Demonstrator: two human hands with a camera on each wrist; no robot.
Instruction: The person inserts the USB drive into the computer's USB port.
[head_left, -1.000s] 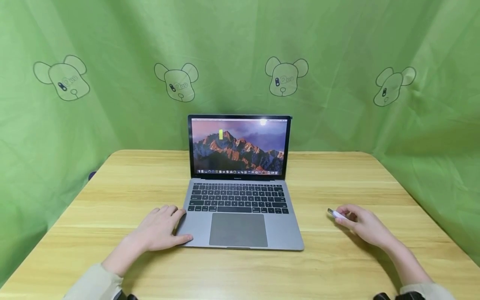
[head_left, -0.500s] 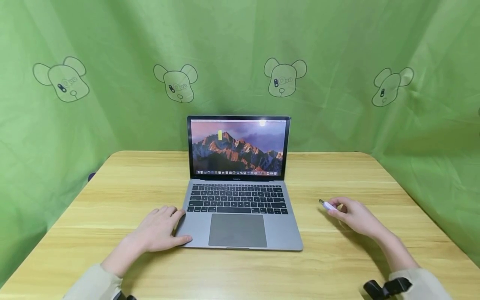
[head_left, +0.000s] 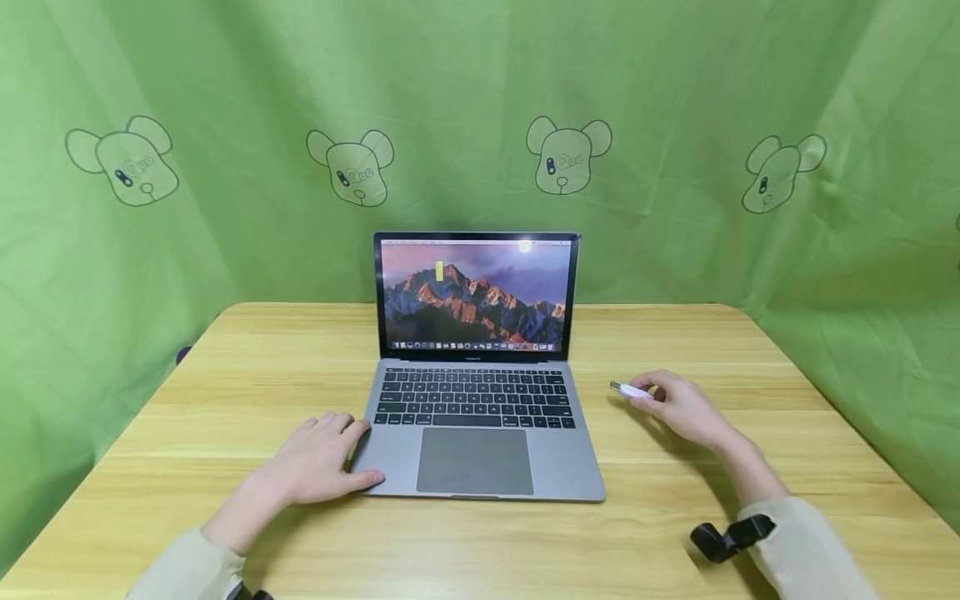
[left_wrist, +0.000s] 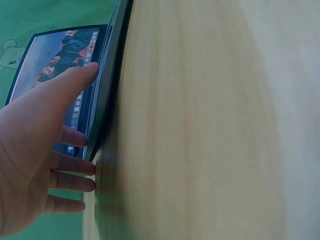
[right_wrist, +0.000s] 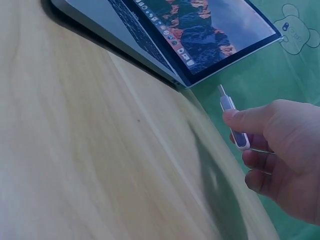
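An unfolded grey laptop [head_left: 475, 461] stands in the middle of the table, a mountain picture lit on its screen [head_left: 476, 296]. My left hand [head_left: 318, 458] rests at its left front corner. The thumb lies on the palm rest, and the fairly straight fingers reach along the left side, as the left wrist view [left_wrist: 30, 145] also shows. To the right of the laptop, my right hand [head_left: 686, 407] pinches a white and purple USB stick [head_left: 636, 392] between thumb and fingers. The stick's metal plug [right_wrist: 222, 90] points toward the laptop's right side, apart from it.
The wooden table [head_left: 480, 550] carries the laptop. A green curtain [head_left: 465, 100] with bear-head outlines hangs behind and along both sides. A black wrist device [head_left: 731, 537] sits at my right sleeve.
My right hand has moved left and farther from me, bringing the USB stick nearer the laptop's right side. The left hand has stayed at the laptop's corner.
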